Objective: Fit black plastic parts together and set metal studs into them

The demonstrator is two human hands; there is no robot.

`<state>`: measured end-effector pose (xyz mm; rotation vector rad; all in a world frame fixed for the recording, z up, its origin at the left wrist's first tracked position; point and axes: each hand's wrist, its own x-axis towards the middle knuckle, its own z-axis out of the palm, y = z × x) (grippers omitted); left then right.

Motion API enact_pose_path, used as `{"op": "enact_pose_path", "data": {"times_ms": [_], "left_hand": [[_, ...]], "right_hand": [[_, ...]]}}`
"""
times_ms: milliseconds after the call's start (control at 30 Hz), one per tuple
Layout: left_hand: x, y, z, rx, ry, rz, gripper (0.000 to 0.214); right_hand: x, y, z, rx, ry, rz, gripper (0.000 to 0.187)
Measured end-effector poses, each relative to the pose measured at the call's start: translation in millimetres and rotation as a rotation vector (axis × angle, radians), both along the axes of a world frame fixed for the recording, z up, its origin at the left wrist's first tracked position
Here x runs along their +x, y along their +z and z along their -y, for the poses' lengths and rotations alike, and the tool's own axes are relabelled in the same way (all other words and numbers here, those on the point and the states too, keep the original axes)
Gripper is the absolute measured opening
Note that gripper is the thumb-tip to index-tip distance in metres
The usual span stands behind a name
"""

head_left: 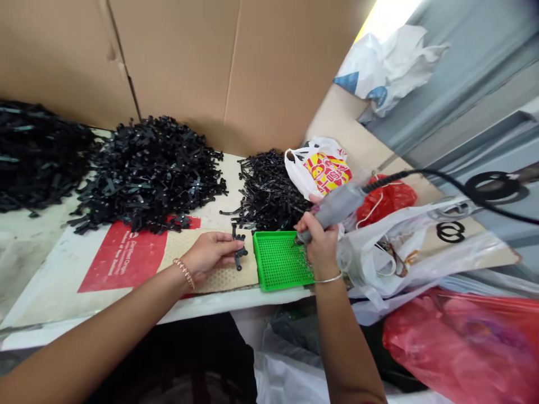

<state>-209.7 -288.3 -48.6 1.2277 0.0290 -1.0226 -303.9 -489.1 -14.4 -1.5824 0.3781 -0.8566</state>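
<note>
Pinched between the fingers of my left hand (213, 252) is a small black jointed part (239, 252), held just above a tan textured mat (227, 276). My right hand (320, 238) is wrapped round a grey electric screwdriver (341, 207), whose tip points down and left over a green perforated tray (263, 275). Small metal bits, probably screws, lie at the tray's right side, partly hidden by my right hand. Behind the tray is a pile of thin black strips (272, 188).
Two larger heaps of black parts, one central (151, 174) and one far left (37, 157), stand against a cardboard wall (177, 67). Plastic bags (322, 168) crowd the right side. The screwdriver's black cable (467, 193) runs off right. A red bag (467, 342) sits lower right.
</note>
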Motion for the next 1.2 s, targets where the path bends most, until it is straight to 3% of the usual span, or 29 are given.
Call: {"op": "enact_pose_path", "data": {"times_ms": [100,233,467,667,1200], "left_hand": [[-4,-9.7,11,0.047,-0.035,-0.012,0.020],[-8,-14.7,17,0.096,-0.063,0.028,0.018],[-10,-7.8,20,0.122,-0.058,0.031,0.018],[-7,-12.5,16,0.121,-0.145,0.041,0.018],[-7,-12.7,16,0.168,-0.130,0.041,0.021]], "right_hand": [[-23,-23.3,15,0.031,-0.131,-0.008,0.039],[-38,-40.1,17,0.017,-0.177,0.009,0.035],[-35,-40.8,18,0.077,-0.182,0.098,0.029],[-36,-43.1,22,0.098,-0.169,0.097,0.029],[-33,-45.4,23,0.121,-0.135,0.077,0.029]]}}
